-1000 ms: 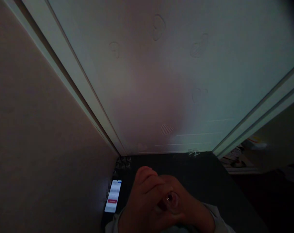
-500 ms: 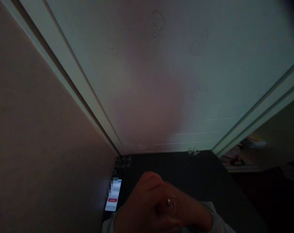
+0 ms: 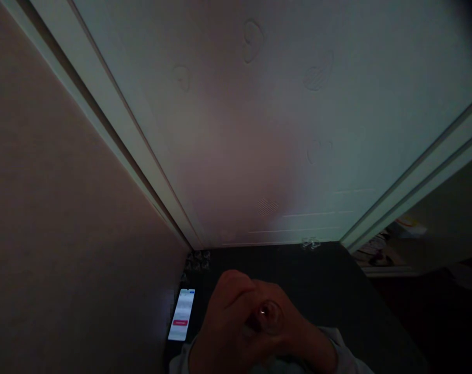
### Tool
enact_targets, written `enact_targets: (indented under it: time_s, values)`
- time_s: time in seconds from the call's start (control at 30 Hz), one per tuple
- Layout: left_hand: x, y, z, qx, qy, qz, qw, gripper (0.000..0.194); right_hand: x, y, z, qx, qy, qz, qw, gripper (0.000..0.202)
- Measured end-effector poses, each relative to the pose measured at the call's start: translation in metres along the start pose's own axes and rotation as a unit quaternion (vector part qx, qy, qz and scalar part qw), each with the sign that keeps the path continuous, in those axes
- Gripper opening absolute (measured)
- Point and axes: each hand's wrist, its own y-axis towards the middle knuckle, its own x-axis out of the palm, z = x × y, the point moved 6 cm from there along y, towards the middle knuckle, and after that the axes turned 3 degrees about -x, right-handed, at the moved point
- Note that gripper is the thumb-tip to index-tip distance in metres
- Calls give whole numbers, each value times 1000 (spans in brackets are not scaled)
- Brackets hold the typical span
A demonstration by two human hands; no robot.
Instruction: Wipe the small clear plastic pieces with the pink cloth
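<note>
At the bottom centre, my left hand (image 3: 226, 317) and my right hand (image 3: 296, 324) are drawn together with fingers curled. Between them shows a small clear round piece (image 3: 273, 315) with a bright glint; both hands appear closed on it. Dim light hides most of the fingertips. Several small clear pieces (image 3: 197, 261) stand grouped on the dark tabletop (image 3: 317, 291), in the far left corner. More clear pieces (image 3: 311, 243) sit at its back edge, by the white panel.
A lit phone (image 3: 181, 315) lies left of my hands, beside the brown wall (image 3: 83, 234). A white panel with embossed hearts (image 3: 253, 40) rises behind the tabletop. On the right, past the panel's frame, a low shelf space holds a white and yellow item (image 3: 409, 227).
My hands have shifted slightly up and turned a little, staying together. The clear round piece between them has moved slightly up and shows more plainly.
</note>
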Motion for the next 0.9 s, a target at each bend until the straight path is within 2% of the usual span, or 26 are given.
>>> enact_targets:
  time_s: [0.2, 0.3, 0.5, 0.63, 0.77, 0.9]
  values:
    - [-6, -3, -6, -9, -12, 27, 1000, 23, -2, -5, 5, 30, 59, 31, 997, 23]
    - [-5, -5, -11, -25, -17, 8, 1000, 18, -1, -7, 7, 43, 82, 27, 995, 25]
    - [-1, -8, -21, -39, -27, -25, 999, 31, -1, -9, 20, 36, 94, 38, 994, 27]
    - [7, -8, -33, -53, -40, -25, 997, 26, -3, -12, 33, 25, 107, 54, 992, 29]
    - [13, -12, -51, -108, -81, -18, 991, 23, -2, -19, 43, 75, 131, 32, 988, 33]
    - [15, -17, -62, -197, -128, -18, 972, 16, 1, -25, 46, 105, 255, 38, 961, 43]
